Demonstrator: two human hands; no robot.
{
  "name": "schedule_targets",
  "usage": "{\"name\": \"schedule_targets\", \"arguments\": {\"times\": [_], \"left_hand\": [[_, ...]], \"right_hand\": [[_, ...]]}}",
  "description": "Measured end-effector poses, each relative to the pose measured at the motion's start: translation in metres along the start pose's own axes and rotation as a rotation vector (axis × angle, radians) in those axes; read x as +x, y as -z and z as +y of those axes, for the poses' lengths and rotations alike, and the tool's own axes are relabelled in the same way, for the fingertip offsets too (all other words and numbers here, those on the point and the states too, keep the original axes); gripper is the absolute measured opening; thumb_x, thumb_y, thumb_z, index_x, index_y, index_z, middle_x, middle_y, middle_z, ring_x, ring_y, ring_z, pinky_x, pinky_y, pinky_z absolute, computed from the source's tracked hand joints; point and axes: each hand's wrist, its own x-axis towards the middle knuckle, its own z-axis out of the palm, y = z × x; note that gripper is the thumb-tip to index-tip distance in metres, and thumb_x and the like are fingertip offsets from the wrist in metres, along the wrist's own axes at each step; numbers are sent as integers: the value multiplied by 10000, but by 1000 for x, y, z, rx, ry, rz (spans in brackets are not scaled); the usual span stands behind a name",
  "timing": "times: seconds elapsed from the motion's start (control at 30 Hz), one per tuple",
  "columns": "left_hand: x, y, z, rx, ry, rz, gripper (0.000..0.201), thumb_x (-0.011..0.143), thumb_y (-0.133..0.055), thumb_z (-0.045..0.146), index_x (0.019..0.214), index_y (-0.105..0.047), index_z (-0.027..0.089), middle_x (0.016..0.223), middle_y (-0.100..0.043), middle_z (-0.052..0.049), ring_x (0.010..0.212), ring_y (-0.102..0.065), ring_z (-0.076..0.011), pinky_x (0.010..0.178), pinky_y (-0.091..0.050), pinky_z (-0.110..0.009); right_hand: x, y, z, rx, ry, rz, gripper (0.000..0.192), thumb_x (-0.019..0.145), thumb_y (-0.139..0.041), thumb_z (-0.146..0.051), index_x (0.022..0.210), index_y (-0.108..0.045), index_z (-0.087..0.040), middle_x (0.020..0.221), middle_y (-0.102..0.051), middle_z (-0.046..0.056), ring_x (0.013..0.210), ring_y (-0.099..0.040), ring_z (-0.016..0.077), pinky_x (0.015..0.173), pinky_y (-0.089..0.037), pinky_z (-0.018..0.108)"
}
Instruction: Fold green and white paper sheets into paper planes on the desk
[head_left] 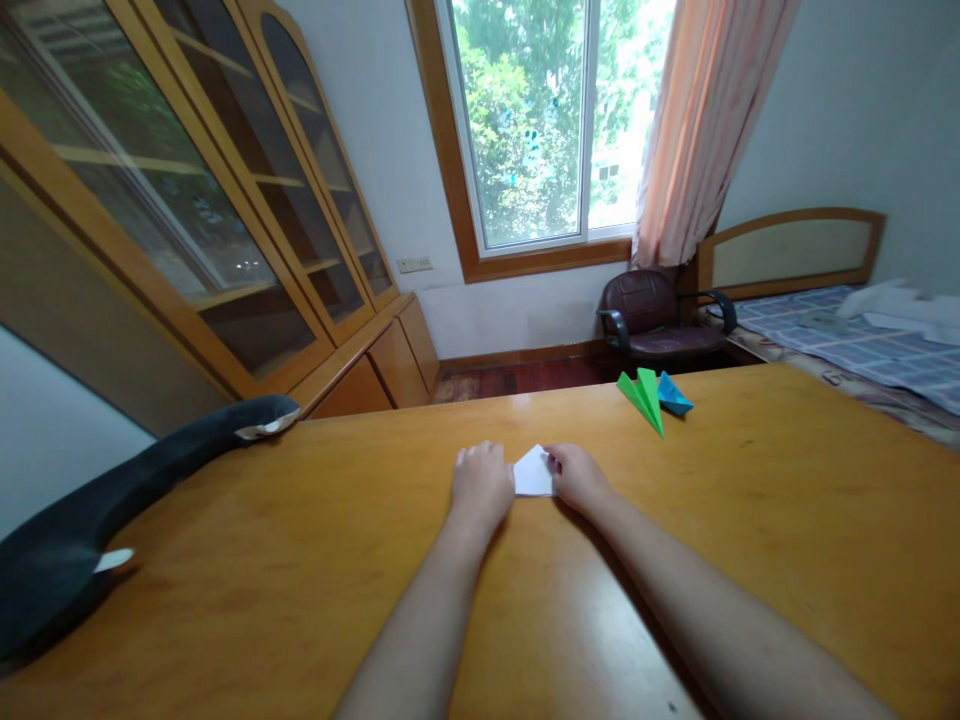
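A small folded white paper [534,474] lies on the wooden table between my hands, its top edge coming to a point and its bottom edge straight. At its left edge is my left hand [478,486], fingers curled and the thumb side against the paper. My right hand [581,480] is closed on the right edge, with thumb and fingertips pinching near the sloping top. Parts of both side edges are hidden under my fingers. Farther back on the right rest a green paper plane [645,397] and a blue paper boat [673,396], close together.
The wooden table [750,520] spreads around my hands. On its left side stands a black curved object [142,490] with a pale tip. Beyond the table are a glass-doored cabinet [330,290], a dark red armchair [645,310] and a bed [885,350].
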Motion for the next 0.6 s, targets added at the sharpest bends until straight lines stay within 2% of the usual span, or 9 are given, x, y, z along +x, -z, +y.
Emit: {"name": "schedule_targets", "arguments": {"times": [0.1,0.23,0.37,0.6], "left_hand": [[0,-25,13,-137,-204,1,357,897,-502,344,1191,-615,178,1349,-553,-128,1242,-492,-276,1089,-319,-423],[-2,-47,12,-289,-361,-107,594,861,-559,433,1396,-464,195,1498,-406,-110,1366,-383,-280,1150,-271,-400],[2,-52,4,-362,-388,-150,684,854,-558,469,1458,-386,197,1529,-356,-94,1400,-339,-271,1172,-247,-377],[4,-57,5,-382,-370,-148,646,841,-557,492,1390,-487,159,1504,-387,-132,1387,-357,-304,1162,-267,-406]], "right_hand": [[1,0,0,-18,33,-8,299,786,-508,-125,1013,-702,-144,985,-720,97,886,-620,191,790,-415,250],[1,2,1,-71,87,-35,250,799,-504,-139,942,-707,-162,967,-716,90,866,-613,180,779,-405,247],[0,6,0,-149,119,-71,211,812,-527,-164,918,-709,-176,929,-721,77,837,-621,179,751,-400,250],[-8,28,-14,-377,19,-229,189,791,-580,-167,902,-726,-123,895,-730,151,819,-682,246,718,-452,280]]}}
